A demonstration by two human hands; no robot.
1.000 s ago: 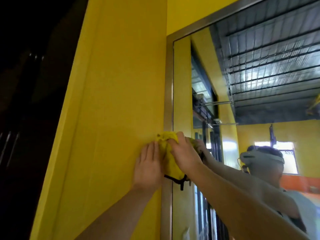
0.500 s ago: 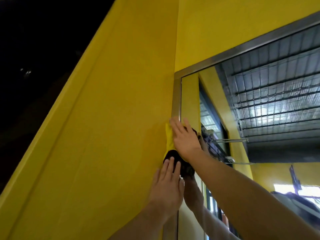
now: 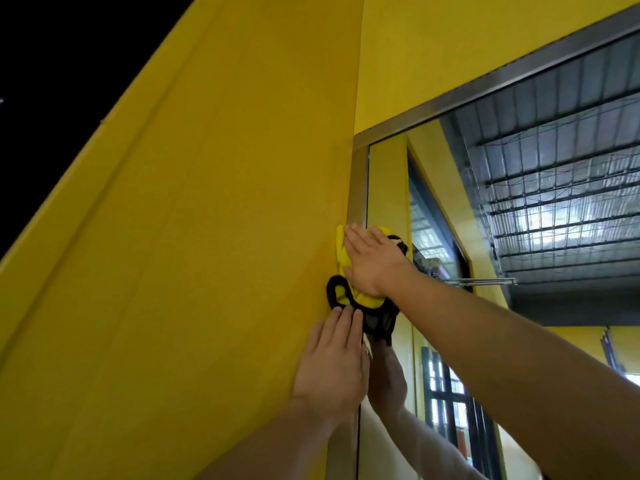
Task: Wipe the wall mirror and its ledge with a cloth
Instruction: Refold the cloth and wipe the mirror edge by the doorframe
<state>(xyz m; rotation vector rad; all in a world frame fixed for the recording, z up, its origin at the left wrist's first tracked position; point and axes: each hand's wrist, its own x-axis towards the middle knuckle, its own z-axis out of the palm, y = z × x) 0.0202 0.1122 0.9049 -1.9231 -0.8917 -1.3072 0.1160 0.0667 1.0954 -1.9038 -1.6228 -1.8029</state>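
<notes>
My right hand [image 3: 374,261], flat with fingers straight, presses the fuzzy yellow cloth [image 3: 341,252] against the brushed-metal left edge of the mirror [image 3: 502,220]. My left hand [image 3: 332,368] is flat too, on the smooth yellow wall [image 3: 207,237], fingertips touching the cloth's black trim [image 3: 333,293].

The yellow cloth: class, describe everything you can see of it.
The cloth is yellow, soft-looking fabric with black edging, bunched and crumpled. The right hand presses it flat-fingered against the metal mirror frame, overlapping the yellow wall. The left hand touches its black lower edge with its fingertips.
</notes>
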